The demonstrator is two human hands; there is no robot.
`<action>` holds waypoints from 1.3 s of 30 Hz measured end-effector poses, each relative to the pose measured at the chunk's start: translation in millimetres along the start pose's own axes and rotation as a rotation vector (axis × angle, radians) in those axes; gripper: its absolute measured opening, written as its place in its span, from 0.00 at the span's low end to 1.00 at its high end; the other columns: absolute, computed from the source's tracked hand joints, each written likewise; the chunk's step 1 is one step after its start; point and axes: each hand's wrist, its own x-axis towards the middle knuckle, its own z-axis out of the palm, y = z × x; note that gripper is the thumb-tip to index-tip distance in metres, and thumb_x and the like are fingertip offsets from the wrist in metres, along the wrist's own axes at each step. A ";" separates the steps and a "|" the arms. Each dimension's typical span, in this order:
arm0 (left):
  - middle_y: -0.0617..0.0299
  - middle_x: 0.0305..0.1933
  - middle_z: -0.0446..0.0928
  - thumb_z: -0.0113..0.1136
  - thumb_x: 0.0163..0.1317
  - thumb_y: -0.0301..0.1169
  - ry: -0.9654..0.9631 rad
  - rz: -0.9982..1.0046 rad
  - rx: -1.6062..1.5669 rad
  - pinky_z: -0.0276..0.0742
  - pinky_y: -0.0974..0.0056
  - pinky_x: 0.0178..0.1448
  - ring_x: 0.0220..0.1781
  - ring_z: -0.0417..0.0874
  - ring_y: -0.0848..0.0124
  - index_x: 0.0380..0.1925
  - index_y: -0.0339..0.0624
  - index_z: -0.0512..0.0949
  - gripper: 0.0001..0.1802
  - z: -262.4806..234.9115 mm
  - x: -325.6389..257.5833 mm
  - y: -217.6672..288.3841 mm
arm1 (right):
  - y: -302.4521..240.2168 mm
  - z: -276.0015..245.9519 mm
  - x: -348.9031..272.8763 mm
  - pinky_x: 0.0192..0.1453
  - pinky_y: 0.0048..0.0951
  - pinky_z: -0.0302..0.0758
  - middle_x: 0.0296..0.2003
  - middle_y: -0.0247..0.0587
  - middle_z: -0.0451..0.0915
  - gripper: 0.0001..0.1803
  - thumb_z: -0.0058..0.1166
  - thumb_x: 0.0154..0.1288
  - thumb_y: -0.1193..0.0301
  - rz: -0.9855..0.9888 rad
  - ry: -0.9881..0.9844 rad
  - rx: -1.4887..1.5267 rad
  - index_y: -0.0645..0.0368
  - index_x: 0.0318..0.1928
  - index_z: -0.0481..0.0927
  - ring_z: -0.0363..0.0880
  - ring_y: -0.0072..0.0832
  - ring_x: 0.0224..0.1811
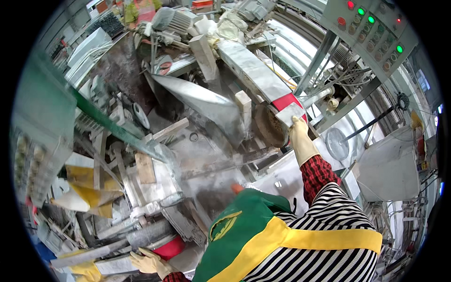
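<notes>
Cream gloves [300, 141], plaid red sleeve [315, 173], striped shirt [324, 211] (black-white), green-yellow apron [253, 225].

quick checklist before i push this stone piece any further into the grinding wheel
1. Right hand grip on the small grey stone piece: ok, gloved fingers are on its lower edge.
2. Piece against the round grinding wheel: ok, it sits right at the wheel's edge.
3. Fingers apart from the wheel: not ok, the glove is very close to it.
4. Left hand out of the way: ok, it rests low by a red part, far from the wheel.
5. View of the contact point: not ok, dust or spray hazes the area below the wheel.
6. Wheel spinning: cannot tell.
</notes>
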 end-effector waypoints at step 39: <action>0.39 0.69 0.65 0.58 0.68 0.48 -0.387 -0.252 0.033 0.63 0.44 0.72 0.74 0.61 0.42 0.66 0.41 0.70 0.32 25.7 13.1 -8.8 | -13.9 35.1 49.1 0.61 0.36 0.78 0.60 0.47 0.76 0.28 0.55 0.72 0.73 0.043 -0.132 -0.038 0.56 0.71 0.67 0.79 0.35 0.56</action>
